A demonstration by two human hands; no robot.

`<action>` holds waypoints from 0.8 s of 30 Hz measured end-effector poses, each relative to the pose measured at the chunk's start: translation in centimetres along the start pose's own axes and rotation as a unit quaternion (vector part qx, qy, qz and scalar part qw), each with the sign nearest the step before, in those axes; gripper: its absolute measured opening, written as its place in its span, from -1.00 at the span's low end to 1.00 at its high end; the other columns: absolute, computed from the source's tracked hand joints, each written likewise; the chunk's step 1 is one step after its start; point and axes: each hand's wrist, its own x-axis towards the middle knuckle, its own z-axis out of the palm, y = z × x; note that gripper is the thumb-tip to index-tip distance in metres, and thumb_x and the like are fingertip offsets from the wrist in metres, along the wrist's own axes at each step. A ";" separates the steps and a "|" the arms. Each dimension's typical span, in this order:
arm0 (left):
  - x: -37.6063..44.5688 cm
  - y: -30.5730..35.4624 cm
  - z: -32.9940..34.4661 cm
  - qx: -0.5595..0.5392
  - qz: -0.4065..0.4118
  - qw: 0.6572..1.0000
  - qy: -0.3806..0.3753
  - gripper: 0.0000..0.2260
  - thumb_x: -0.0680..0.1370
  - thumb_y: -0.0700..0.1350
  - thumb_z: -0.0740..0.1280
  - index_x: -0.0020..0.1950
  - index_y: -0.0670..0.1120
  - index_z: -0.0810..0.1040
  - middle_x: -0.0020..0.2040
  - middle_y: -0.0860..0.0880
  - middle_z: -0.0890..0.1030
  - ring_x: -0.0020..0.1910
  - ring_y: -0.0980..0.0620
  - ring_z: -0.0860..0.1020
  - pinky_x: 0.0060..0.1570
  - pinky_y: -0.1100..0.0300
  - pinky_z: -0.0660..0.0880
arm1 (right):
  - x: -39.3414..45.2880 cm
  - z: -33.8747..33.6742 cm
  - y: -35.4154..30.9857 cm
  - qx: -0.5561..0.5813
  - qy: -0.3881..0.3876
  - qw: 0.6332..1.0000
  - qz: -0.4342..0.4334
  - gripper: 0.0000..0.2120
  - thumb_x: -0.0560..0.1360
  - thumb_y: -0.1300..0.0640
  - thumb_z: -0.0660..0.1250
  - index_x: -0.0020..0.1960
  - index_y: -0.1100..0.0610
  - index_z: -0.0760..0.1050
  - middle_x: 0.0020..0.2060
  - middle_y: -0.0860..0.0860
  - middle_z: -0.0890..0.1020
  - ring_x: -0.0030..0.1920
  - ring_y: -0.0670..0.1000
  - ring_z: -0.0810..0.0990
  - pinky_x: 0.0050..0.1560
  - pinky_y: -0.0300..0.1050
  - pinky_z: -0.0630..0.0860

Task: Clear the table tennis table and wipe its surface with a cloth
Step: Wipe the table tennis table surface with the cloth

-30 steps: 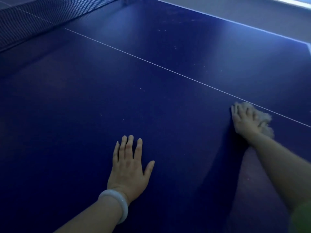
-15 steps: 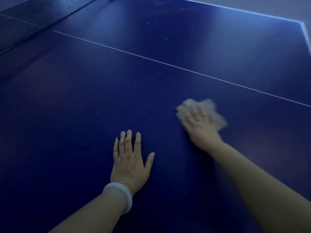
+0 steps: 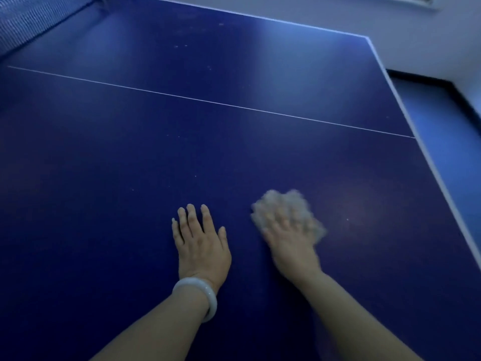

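Note:
The dark blue table tennis table (image 3: 182,142) fills the view, with a thin white centre line running across it. My left hand (image 3: 201,246) lies flat on the surface, fingers apart, holding nothing; a pale bangle sits on its wrist. Just to its right, my right hand (image 3: 291,241) presses a crumpled beige cloth (image 3: 283,204) onto the table. The hand and cloth are blurred by motion. The cloth sticks out past the fingertips and to the right of the hand.
The net (image 3: 28,19) stands at the top left corner. The table's white-edged far side (image 3: 260,18) and right side (image 3: 426,152) are in view, with blue floor (image 3: 447,131) and a pale wall beyond. Small pale specks dot the surface.
My right hand slid the cloth leftward from near the centre line to close beside my left hand. The left hand stayed flat in place. My view swung toward the table's right corner.

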 end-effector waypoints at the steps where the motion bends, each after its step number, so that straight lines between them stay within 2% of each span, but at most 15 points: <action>1: -0.1 0.0 -0.1 -0.003 0.002 1.000 -0.002 -0.39 0.60 0.14 -0.19 0.59 -0.13 -0.08 0.58 -0.23 -0.04 0.56 -0.21 -0.11 0.52 -0.16 -0.13 | -1.0 -0.1 2.1 0.006 0.009 0.996 0.087 -0.34 0.61 0.11 -0.06 0.54 -0.17 -0.38 0.55 -0.03 -0.36 0.57 0.21 -0.27 0.48 0.40 -0.09; 3: -0.1 0.2 -0.2 -0.008 0.009 1.000 -0.001 -0.40 0.62 0.13 -0.16 0.58 -0.14 -0.10 0.58 -0.24 -0.05 0.56 -0.22 -0.12 0.52 -0.18 -0.14 | -3.3 -0.6 5.0 0.073 0.025 0.956 0.283 -0.39 0.64 0.11 -0.08 0.57 -0.15 -0.31 0.57 -0.01 -0.32 0.57 0.23 -0.21 0.46 0.43 -0.03; 4: 0.0 0.3 -0.2 -0.011 0.010 1.000 0.001 -0.40 0.62 0.13 -0.15 0.58 -0.15 -0.12 0.58 -0.24 -0.06 0.56 -0.23 -0.13 0.51 -0.18 -0.15 | -4.2 -1.0 4.9 0.104 0.025 0.934 0.342 -0.42 0.66 0.05 -0.10 0.58 -0.16 -0.29 0.57 -0.02 -0.31 0.57 0.22 -0.23 0.46 0.43 -0.08; 5: 0.0 0.3 -0.1 -0.012 0.011 1.000 0.001 -0.40 0.63 0.13 -0.15 0.58 -0.15 -0.13 0.58 -0.24 -0.07 0.56 -0.23 -0.14 0.51 -0.19 -0.15 | -4.7 -1.2 3.7 0.102 0.016 0.927 0.361 -0.45 0.66 0.00 -0.12 0.58 -0.16 -0.29 0.57 -0.03 -0.30 0.56 0.21 -0.24 0.46 0.43 -0.13; 7: -0.3 0.5 -0.2 -0.015 0.010 1.000 -0.004 -0.41 0.63 0.12 -0.14 0.58 -0.16 -0.14 0.58 -0.25 -0.09 0.56 -0.24 -0.15 0.51 -0.20 -0.16 | -4.7 -0.6 0.0 0.070 0.010 0.947 0.314 -0.46 0.65 -0.09 -0.20 0.57 -0.16 -0.32 0.56 -0.03 -0.31 0.57 0.19 -0.26 0.47 0.41 -0.18; 9: -0.4 0.3 -0.4 -0.025 0.010 1.000 -0.004 -0.41 0.64 0.12 -0.13 0.58 -0.16 -0.13 0.58 -0.26 -0.09 0.56 -0.24 -0.16 0.51 -0.19 -0.17 | -3.8 0.5 -4.0 0.036 0.007 0.978 0.207 -0.46 0.60 -0.16 -0.35 0.55 -0.16 -0.39 0.55 -0.03 -0.35 0.56 0.17 -0.31 0.48 0.37 -0.26; 11: -0.4 0.1 -0.7 -0.055 0.017 0.998 -0.004 -0.43 0.65 0.11 -0.13 0.59 -0.14 -0.12 0.58 -0.23 -0.10 0.56 -0.20 -0.18 0.51 -0.16 -0.21 | -2.7 1.1 -6.6 0.012 0.014 0.991 0.135 -0.48 0.58 -0.18 -0.45 0.53 -0.17 -0.42 0.53 -0.07 -0.36 0.56 0.13 -0.33 0.47 0.30 -0.34; 15: -0.6 -2.1 -1.5 -0.187 0.077 0.979 0.002 -0.50 0.66 0.08 -0.01 0.58 -0.02 0.06 0.60 -0.09 -0.04 0.57 -0.04 -0.19 0.50 0.07 -0.29 | -1.6 1.8 -7.3 0.001 0.023 0.993 0.115 -0.46 0.57 -0.18 -0.45 0.54 -0.17 -0.39 0.55 -0.09 -0.31 0.56 0.09 -0.34 0.49 0.27 -0.34; 17: -0.7 -4.9 -2.2 -0.246 0.105 0.964 0.006 -0.54 0.66 0.06 0.07 0.56 0.02 0.14 0.58 -0.02 0.02 0.56 0.04 -0.11 0.49 0.15 -0.18 | -1.6 1.9 -7.2 0.004 0.011 0.994 0.111 -0.49 0.60 -0.17 -0.43 0.53 -0.18 -0.42 0.55 -0.10 -0.33 0.55 0.08 -0.38 0.50 0.27 -0.32; 18: -0.7 -6.7 -2.5 -0.238 0.108 0.965 0.022 -0.53 0.65 0.06 0.09 0.56 0.01 0.16 0.58 -0.02 0.05 0.56 0.04 -0.08 0.49 0.15 -0.13 | -1.6 1.8 -7.3 0.009 0.004 0.994 0.112 -0.49 0.59 -0.17 -0.41 0.52 -0.18 -0.44 0.54 -0.10 -0.34 0.54 0.08 -0.38 0.50 0.28 -0.31; 21: 0.5 -13.0 -3.6 -0.123 0.039 0.988 0.081 -0.40 0.62 0.16 0.11 0.57 -0.12 0.13 0.57 -0.15 0.07 0.56 -0.10 -0.03 0.53 0.03 -0.10 | -1.9 1.4 -7.5 0.007 -0.012 0.993 0.114 -0.47 0.59 -0.15 -0.37 0.51 -0.16 -0.47 0.55 -0.09 -0.34 0.55 0.09 -0.37 0.51 0.29 -0.27; 24: 1.9 -18.5 -4.4 -0.059 -0.087 0.993 0.054 -0.29 0.59 0.26 -0.01 0.59 -0.16 0.00 0.58 -0.23 -0.03 0.57 -0.16 -0.11 0.54 -0.04 -0.16 | -1.9 0.8 -8.0 0.013 -0.023 0.991 0.133 -0.45 0.57 -0.15 -0.38 0.52 -0.14 -0.46 0.52 -0.09 -0.39 0.55 0.10 -0.36 0.51 0.30 -0.24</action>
